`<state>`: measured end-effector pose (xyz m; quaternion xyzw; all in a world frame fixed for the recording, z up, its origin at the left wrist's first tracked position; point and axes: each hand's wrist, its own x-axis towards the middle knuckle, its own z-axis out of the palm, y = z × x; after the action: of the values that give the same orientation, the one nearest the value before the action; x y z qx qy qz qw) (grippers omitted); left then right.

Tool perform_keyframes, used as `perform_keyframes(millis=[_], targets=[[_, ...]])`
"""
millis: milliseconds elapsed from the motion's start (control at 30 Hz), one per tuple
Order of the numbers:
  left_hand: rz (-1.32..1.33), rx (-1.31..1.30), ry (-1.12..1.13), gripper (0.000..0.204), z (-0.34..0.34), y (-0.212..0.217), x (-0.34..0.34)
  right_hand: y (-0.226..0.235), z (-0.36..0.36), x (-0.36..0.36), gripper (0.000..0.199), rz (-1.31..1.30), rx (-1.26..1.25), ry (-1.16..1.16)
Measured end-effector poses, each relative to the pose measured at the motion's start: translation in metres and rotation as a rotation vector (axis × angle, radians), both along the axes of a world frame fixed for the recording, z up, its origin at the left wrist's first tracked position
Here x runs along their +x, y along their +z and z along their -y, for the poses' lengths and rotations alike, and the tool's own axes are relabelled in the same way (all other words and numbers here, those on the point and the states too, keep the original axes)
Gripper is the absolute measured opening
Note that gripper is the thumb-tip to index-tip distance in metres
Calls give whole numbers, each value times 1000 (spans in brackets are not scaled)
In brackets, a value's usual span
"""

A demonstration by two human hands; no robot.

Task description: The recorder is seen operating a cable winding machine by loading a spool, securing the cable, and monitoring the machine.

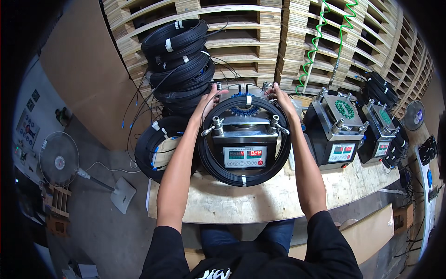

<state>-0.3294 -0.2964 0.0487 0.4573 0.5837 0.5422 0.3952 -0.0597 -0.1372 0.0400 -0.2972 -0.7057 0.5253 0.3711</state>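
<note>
A polishing machine [245, 132] with a lit front display stands on the bench before me. A ring of blue connectors [245, 109] sits on its top, under a loop of black cable. That cable coil [232, 179], bound with white ties, hangs around the machine's front. My left hand [210, 101] closes around the far left clamp post [219, 86], thumb pointing inward. At the opposite far corner, my right hand [281, 97] has its fingers and thumb around the far right clamp post [266, 86]. Two near clamps [216, 124] with lever handles flank the front edge, untouched.
Stacked black cable coils [179, 65] rise at the far left, with another coil [151, 144] below. Two similar machines [334, 125] with green-dotted tops stand at right. Wooden pallets [241, 42] form the back. A fan [59, 160] stands left; green coiled hoses [309, 51] hang behind.
</note>
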Motion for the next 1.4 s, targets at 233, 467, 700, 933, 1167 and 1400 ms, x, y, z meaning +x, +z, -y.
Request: perform_keyframes(millis=[233,467,700,933,1167,1400], targets=[[63,70,70,77,-7,-9,-1,0,-3,0,76,-3,-28,17],[-64,111,123,80,0,-1,3,6,4,-2,73,50,-124,29],[22,66,59,80,1,2,6,-1,-4,-3,74,37,66,-29],[6,67,63,77,-3,-4,4,-3,-13,1,74,87,-57,31],[-73,40,97,79,-5,-8,-5,-4,-5,-4,76,54,55,-41],[31,27,12,78,-2,-4,1,-7,-8,-3,76,35,103,-53]])
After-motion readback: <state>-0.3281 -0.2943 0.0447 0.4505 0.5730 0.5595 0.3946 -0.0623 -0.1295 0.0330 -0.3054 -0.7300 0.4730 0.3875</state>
